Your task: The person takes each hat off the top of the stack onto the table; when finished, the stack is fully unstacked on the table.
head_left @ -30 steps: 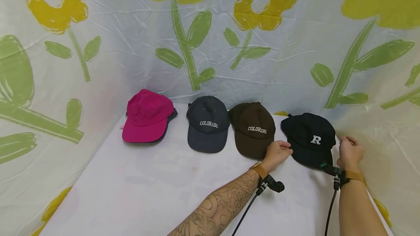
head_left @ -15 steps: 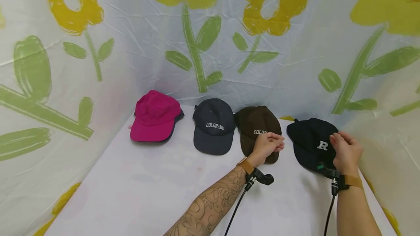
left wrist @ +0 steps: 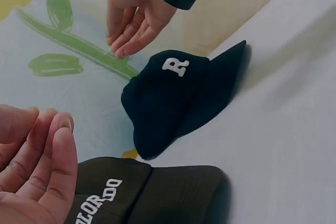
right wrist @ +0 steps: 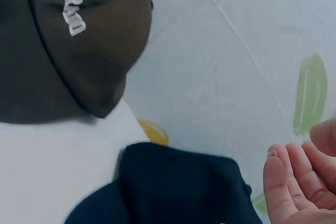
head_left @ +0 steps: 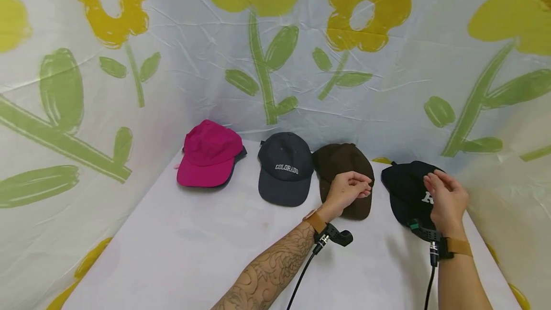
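In the head view my left hand (head_left: 347,190) hovers in front of a brown baseball cap (head_left: 342,157), hiding its lettering. Loosely bent, its fingers hold nothing. My right hand (head_left: 447,200) is raised over the right side of a black baseball cap (head_left: 404,185) and partly covers its white letter R. This hand is likewise relaxed and bare. The left wrist view shows gaps between both hands and the caps, with the R in full. In that view the brown cap (left wrist: 178,195) bears white lettering.
Left of the brown cap lie a dark grey cap (head_left: 285,185) marked COLORADO and a pink cap (head_left: 208,157), forming a row along the back of the white table (head_left: 193,252). A flower-printed cloth (head_left: 189,71) hangs behind and at the sides. Cables (head_left: 301,271) trail from both wrists.
My right hand has left the black cap's right edge, moving inward above it. My left hand has moved left, from between the caps to over the brown one. The view has shifted slightly.
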Tool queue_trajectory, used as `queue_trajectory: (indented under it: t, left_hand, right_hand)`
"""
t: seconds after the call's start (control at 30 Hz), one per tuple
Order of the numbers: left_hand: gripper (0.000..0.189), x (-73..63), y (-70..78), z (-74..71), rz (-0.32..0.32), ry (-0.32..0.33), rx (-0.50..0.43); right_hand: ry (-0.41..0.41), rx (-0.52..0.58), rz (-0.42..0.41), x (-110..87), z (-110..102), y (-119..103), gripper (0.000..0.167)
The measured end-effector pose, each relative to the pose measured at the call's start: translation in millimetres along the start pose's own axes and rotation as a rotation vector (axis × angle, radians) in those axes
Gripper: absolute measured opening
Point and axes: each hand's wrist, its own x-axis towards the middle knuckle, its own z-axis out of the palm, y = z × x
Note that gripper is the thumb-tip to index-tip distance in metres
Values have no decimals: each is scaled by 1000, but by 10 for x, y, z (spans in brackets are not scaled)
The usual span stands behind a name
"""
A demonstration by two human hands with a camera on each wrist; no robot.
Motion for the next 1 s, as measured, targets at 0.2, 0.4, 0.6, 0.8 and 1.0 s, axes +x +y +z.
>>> queue_trajectory:
  t: [0.2, 0.4, 0.6, 0.8, 1.0]
  left_hand:
    - [8, -23, 77, -99, 33, -8, -39]
    - [8, -88, 142, -212, 44, -11, -26]
    - [11, -173, 185, -440, 57, -23, 21]
    - [12, -246, 234, -721, 68, -4, 57]
    - [14, -297, 280, -969, 84, 29, 80]
  right_hand:
    - [-25, -73, 4, -75, 163, 67, 32]
    - [-35, -126, 18, -142, 263, 163, 28]
    - [-113, -156, -11, -245, 475, 201, 31]
    - [-188, -148, -36, -322, 701, 256, 15]
    - [-283, -193, -54, -421, 845, 397, 26]
